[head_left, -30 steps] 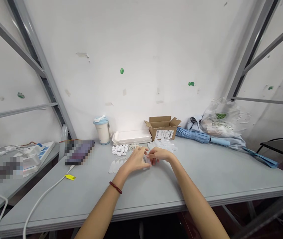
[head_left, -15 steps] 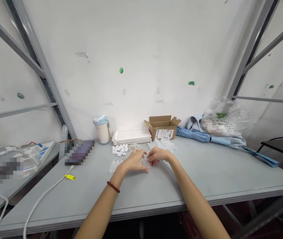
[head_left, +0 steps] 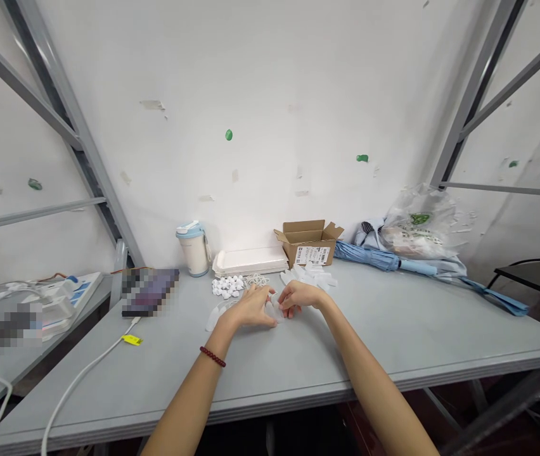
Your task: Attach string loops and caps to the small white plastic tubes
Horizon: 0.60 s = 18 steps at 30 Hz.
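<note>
Close together above the middle of the table, my left hand (head_left: 251,306) and my right hand (head_left: 302,295) meet at thin translucent white plastic pieces (head_left: 274,310). The left thumb and curved fingers lie around the pieces from the left. From the right, bent fingertips pinch the pieces' edge; the exact grip is partly hidden. More translucent oval pieces (head_left: 213,318) lie to the left, partly behind my left wrist. Beyond my left hand sit a pile of small white parts (head_left: 228,287) and a bundle of whitish cords (head_left: 257,280). Another translucent heap (head_left: 308,276) lies past my right hand.
Along the wall stand a cup with a blue lid (head_left: 194,250), a white tray-like box (head_left: 251,261) and an open cardboard box (head_left: 310,244). A blue folded umbrella (head_left: 369,255) and plastic bag (head_left: 417,228) lie right. A white cable (head_left: 89,366) crosses the left side.
The view has shifted slightly. Both hands keep nearly the same place, and the translucent pieces between them show a little more plainly.
</note>
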Tool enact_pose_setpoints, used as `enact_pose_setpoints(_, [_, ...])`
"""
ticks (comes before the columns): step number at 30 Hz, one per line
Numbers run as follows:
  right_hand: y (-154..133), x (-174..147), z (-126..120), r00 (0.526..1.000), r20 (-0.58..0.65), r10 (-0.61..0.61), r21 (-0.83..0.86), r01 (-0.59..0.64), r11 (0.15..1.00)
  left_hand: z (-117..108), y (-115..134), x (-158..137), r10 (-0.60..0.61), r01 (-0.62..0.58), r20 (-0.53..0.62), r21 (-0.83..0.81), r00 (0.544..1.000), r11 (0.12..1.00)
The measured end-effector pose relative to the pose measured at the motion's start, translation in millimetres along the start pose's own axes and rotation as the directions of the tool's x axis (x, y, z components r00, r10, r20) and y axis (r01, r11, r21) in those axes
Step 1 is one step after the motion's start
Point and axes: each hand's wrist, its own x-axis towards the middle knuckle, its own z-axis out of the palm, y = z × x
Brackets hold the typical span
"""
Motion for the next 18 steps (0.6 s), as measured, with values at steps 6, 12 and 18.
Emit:
enact_pose_setpoints(6, [0.3,-0.6,-0.3,1.0,0.011,0.002,0.019,-0.002,1.0,-0.9,1.3,-0.5,-0.018,0.018,0.016,-0.001,1.0,1.0])
enact_pose_setpoints(12, [2.7,2.0,-0.9,1.0,0.018,0.007,0.027,-0.008,1.0,-3.2,3.7,-2.2,0.001,-0.001,0.021,-0.025,1.0,1.0])
enact_pose_setpoints(18, [3.8,2.4,-0.3,0.999,0.03,-0.014,0.028,0.013,1.0,-1.0,6.3,-1.7,0.016,-0.016,-0.021,-0.013,1.0,1.0])
